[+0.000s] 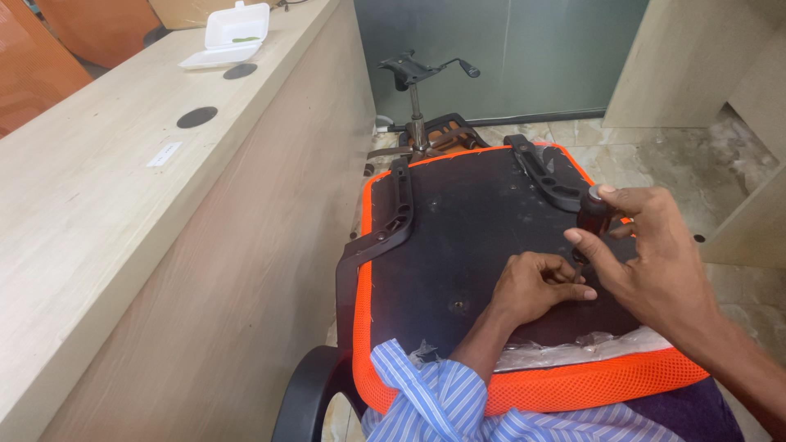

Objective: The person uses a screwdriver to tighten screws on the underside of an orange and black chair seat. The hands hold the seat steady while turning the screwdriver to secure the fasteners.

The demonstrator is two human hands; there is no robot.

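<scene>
Orange mesh rims an upturned office chair seat [458,221], black underside facing up, lying across the person's lap. Left hand [536,286] rests on the black underside near the seat's right half, fingers curled and pinched around something small at the tip of a tool; what it pinches is too small to tell. Right hand [651,258] is just beside it, touching, its grip closed around a black-handled screwdriver [591,214] held upright, thumb and forefinger on the handle, shaft pointing down at the seat between both hands. Black armrest bracket [550,176] lies on the seat's right side, just behind the screwdriver handle. A second black bracket [393,225] runs along the seat's left edge and bends down over it. Crumpled clear plastic [565,352] sits along the near edge of the seat. Blue striped sleeve [434,393] is rolled up at the left forearm. Chair base with gas lift [417,106] stands on the tiled floor beyond the seat. Wooden bench [98,188] at left carries a white foam food box [233,33].
</scene>
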